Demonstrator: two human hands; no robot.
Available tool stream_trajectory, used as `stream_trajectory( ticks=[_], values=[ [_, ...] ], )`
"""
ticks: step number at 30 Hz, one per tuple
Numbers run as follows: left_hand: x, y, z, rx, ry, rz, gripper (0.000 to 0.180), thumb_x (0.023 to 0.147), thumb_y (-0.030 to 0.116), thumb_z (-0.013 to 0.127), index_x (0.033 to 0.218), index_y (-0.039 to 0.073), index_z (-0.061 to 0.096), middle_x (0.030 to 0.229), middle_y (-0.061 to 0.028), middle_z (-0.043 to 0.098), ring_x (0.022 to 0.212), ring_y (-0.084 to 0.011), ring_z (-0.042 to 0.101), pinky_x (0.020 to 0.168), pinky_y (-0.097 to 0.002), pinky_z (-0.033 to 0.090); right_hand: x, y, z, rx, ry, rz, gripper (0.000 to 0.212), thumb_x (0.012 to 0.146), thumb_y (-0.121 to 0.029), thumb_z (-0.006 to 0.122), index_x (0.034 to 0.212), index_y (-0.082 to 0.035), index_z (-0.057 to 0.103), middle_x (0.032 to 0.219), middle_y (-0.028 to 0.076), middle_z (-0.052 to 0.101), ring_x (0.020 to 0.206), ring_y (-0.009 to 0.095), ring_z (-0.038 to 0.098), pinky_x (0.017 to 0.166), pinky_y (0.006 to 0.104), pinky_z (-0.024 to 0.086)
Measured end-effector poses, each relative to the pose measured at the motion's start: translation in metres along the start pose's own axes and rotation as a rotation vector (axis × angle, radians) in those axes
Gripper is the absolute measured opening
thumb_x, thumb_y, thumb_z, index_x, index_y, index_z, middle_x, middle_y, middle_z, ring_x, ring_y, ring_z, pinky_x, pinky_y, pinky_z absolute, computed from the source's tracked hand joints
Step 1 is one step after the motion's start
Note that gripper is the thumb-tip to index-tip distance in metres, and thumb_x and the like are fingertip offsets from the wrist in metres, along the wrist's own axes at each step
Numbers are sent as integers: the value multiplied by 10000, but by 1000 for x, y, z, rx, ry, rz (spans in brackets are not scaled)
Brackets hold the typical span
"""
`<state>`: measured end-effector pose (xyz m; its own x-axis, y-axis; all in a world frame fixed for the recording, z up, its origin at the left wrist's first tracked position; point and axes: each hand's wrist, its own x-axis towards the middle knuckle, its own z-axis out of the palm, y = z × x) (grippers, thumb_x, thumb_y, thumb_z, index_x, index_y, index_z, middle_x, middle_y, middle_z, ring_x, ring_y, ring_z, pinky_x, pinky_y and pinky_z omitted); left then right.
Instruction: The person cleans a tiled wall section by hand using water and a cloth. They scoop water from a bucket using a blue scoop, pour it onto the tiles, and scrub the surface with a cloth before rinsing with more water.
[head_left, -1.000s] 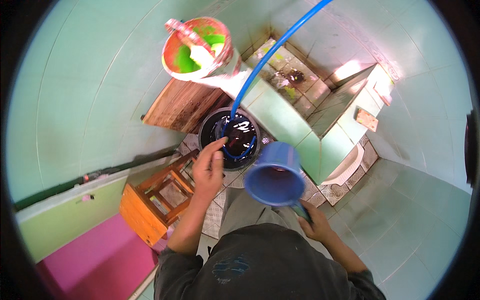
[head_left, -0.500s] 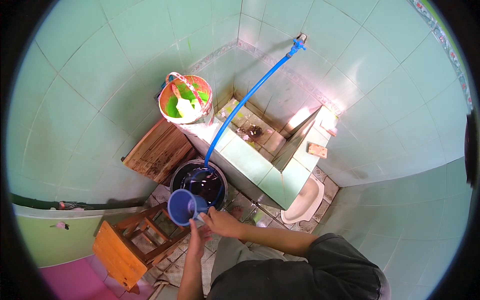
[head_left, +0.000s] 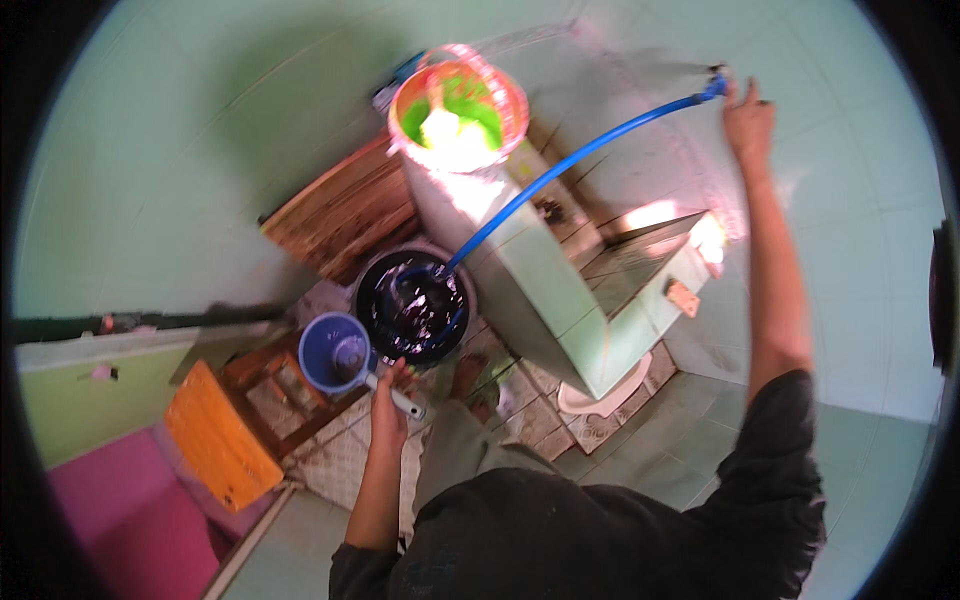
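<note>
My left hand (head_left: 388, 395) is closed round the handle of a blue plastic dipper (head_left: 320, 360) with a pale handle. Its mouth faces up, and what lies inside is hard to make out. Just beside it stands a round dark tub (head_left: 468, 310) of water with a shiny surface. A blue hose (head_left: 590, 152) runs from the wall tap (head_left: 717, 82) down into this tub. High at the right, my right hand (head_left: 748, 125) reaches up to the tap with its fingers apart. Its fingertips are beside the blue tap handle; whether they touch it, I cannot tell.
A paint-smeared bucket (head_left: 400, 145) with green paint and a brush stands on a tiled ledge (head_left: 545, 270). A wooden board (head_left: 340, 215) leans at the wall. A wooden stool (head_left: 220, 435) is at left, a squat toilet (head_left: 610, 398) at right, a small orange-brown block (head_left: 683, 298) on the ledge.
My right hand has left the dipper and moved far up and right to the tap. My left hand now holds the dipper alone by its handle, farther left of the tub. The view has shifted.
</note>
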<state>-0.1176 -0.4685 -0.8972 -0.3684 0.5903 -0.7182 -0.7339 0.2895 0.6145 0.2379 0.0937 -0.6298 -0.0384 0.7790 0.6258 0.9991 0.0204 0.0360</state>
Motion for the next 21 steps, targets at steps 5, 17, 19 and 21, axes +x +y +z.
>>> stream_trajectory(
  ticks=[5, 17, 19, 21],
  values=[
    [2, 13, -51, 44, 85, 64, 486, 969, 399, 535, 1311, 58, 589, 1130, -58, 650, 1065, -181, 595, 860, -330, 413, 54, 37, 87, 183, -318, -260, 579, 1047, -518, 279, 1337, -92, 544, 1113, 318, 641, 1106, 510, 570, 919, 533, 472],
    [4, 0, -61, 40, 134, 17, 494, 977, 389, 509, 1314, 37, 591, 1169, -62, 634, 1083, -181, 586, 887, -328, 413, 104, 45, 123, -74, -165, -141, 546, 1007, -496, 340, 1073, -36, 626, 982, 268, 684, 875, 436, 678, 739, 496, 532],
    [2, -4, -62, 43, 121, 16, 497, 977, 390, 506, 1314, 35, 591, 1165, -64, 641, 1085, -180, 588, 882, -328, 412, 119, 43, 114, 81, -503, 130, 485, 970, -474, 385, 897, -42, 591, 768, 182, 624, 633, 310, 610, 551, 425, 468],
    [-2, -5, -61, 47, 134, 21, 500, 976, 392, 505, 1313, 32, 593, 1161, -66, 647, 1086, -179, 590, 878, -327, 412, 112, 28, 107, 225, -677, 302, 424, 915, -469, 447, 795, -83, 578, 603, 14, 448, 451, 110, 391, 384, 294, 298]
  ],
)
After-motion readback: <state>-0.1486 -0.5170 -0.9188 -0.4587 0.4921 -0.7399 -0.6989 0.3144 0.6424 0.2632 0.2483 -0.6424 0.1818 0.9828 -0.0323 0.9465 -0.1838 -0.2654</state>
